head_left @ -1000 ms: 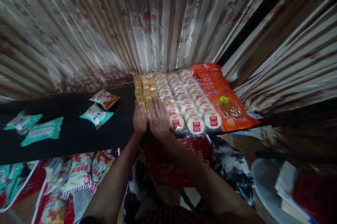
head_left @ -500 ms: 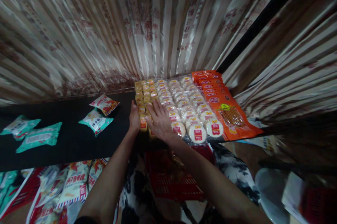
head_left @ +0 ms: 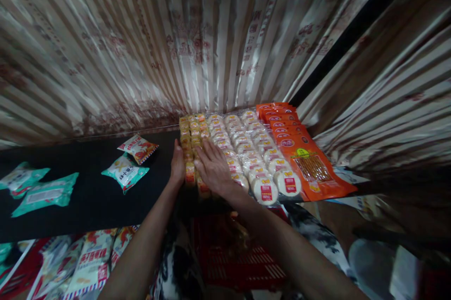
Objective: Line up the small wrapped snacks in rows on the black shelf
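On a black shelf (head_left: 95, 196) lie rows of small yellow snack packs (head_left: 192, 133), then rows of round white cake packs (head_left: 253, 150), then a stack of orange packs (head_left: 299, 154) at the right. My left hand (head_left: 177, 164) stands edge-on against the left side of the yellow rows, fingers straight and together. My right hand (head_left: 213, 168) lies flat on top of the near yellow and white packs, fingers stretched forward. Neither hand grips anything.
Two loose snack bags (head_left: 130, 161) and two teal bags (head_left: 37, 187) lie on the shelf's left part. Below it are red-and-white bags (head_left: 84, 262) and a red plastic basket (head_left: 236, 253). A striped patterned curtain (head_left: 197, 37) hangs right behind the shelf.
My left hand has shifted from on top of the near packs to the left flank of the yellow rows. My right hand stays flat on the packs. The view tilted slightly.
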The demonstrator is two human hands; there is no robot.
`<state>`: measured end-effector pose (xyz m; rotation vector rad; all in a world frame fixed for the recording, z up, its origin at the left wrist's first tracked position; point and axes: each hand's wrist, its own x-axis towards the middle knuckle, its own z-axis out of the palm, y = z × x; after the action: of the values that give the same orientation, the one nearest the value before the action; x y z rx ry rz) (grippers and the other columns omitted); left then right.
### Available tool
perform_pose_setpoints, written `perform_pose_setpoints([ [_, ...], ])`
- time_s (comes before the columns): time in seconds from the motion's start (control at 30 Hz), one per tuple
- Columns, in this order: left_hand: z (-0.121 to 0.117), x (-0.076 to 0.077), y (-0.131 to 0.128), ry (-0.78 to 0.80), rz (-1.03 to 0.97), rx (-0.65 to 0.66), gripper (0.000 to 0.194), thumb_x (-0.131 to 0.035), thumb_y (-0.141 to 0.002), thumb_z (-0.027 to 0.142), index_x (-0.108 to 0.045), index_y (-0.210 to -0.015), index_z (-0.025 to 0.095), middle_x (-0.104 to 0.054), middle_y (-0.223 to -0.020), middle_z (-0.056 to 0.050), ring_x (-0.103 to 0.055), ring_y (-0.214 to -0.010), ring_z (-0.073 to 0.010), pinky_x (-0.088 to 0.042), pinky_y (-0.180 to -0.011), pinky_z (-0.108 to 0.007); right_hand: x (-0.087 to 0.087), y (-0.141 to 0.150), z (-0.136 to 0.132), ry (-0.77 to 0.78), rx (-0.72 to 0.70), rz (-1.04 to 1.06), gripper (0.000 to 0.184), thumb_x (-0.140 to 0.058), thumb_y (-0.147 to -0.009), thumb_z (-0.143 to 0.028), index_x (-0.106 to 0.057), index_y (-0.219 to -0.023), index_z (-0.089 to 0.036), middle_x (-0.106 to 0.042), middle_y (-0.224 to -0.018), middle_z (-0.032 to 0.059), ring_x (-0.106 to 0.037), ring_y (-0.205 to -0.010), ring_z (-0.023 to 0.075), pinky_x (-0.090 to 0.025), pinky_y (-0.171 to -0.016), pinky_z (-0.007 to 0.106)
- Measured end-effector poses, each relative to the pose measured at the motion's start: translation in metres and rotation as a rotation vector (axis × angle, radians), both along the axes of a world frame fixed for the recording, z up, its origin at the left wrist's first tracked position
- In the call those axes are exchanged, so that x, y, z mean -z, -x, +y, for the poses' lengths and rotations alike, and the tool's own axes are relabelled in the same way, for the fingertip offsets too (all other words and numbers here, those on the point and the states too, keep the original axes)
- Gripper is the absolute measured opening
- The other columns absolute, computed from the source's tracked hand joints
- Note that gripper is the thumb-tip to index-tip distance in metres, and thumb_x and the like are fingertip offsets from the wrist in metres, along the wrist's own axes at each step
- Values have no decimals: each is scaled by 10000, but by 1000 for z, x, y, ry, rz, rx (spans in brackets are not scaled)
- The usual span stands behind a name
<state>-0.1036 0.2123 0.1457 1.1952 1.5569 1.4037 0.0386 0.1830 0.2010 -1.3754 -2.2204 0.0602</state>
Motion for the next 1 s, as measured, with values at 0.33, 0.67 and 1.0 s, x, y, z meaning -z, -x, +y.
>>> perform_pose_setpoints([
  [0.33, 50, -19, 11, -19, -2, 91, 669, -190, -888, 600, -312, -1410, 201, -238, -1517, -46, -174, -1397, -157, -143, -1154, -342, 6, 0, 68, 69, -50, -75, 503, -294, -955, -409, -381, -1389, -168, -255, -1502, 115, -170, -1401, 252, -247, -1098, 472],
  [0.67, 57, -17, 9, -11, 67, 163, 663, -288, -872, 602, -330, -1404, 208, -248, -1514, -37, -177, -1402, -160, -103, -1163, -335, 0, 3, 75, 243, -83, -143, 534, -210, -966, -412, -324, -1417, -150, -213, -1515, 116, -117, -1411, 249, -188, -1113, 455],
  [1.0, 78, -31, 13, 116, -31, 156, 627, -218, -908, 544, -280, -1428, 200, -172, -1529, -17, -140, -1408, -161, -86, -1166, -366, -5, 8, 108, 189, -68, -142, 528, -240, -960, -435, -320, -1420, -189, -140, -1534, 95, -44, -1419, 237, -151, -1118, 445],
])
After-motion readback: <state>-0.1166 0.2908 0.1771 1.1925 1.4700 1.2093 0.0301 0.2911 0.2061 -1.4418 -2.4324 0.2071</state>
